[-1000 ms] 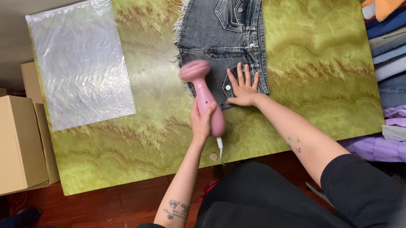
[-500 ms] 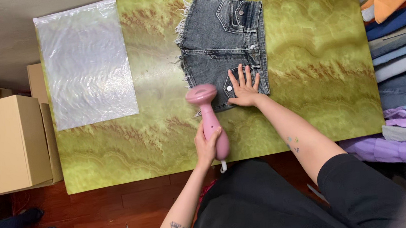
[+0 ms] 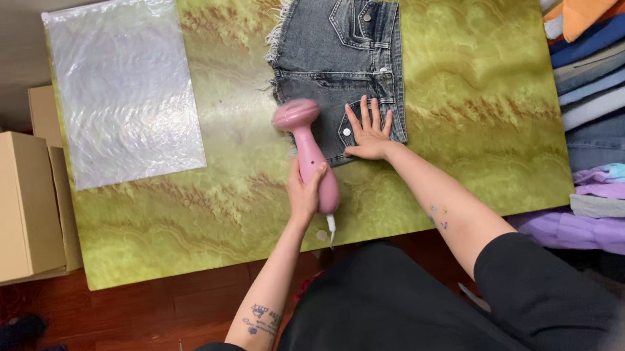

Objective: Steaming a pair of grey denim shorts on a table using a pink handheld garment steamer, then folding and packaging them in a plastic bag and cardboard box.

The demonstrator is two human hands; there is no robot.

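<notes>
At table centre, left hand (image 3: 305, 193) grips pink steamer (image 3: 309, 153), head at shorts' 9 o'clock edge; right hand (image 3: 369, 133) flat, fingers spread, pins grey denim shorts (image 3: 339, 58). Steaming midway; clear bag (image 3: 124, 87) unused.

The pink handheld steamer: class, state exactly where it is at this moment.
In the head view, the pink handheld steamer is held in the left hand above the green table, its head at the left edge of the grey denim shorts.

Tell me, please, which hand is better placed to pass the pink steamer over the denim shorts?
The left hand. It already grips the pink steamer, whose head sits at the denim shorts' edge. The right hand lies flat on the shorts, holding them down.
</notes>
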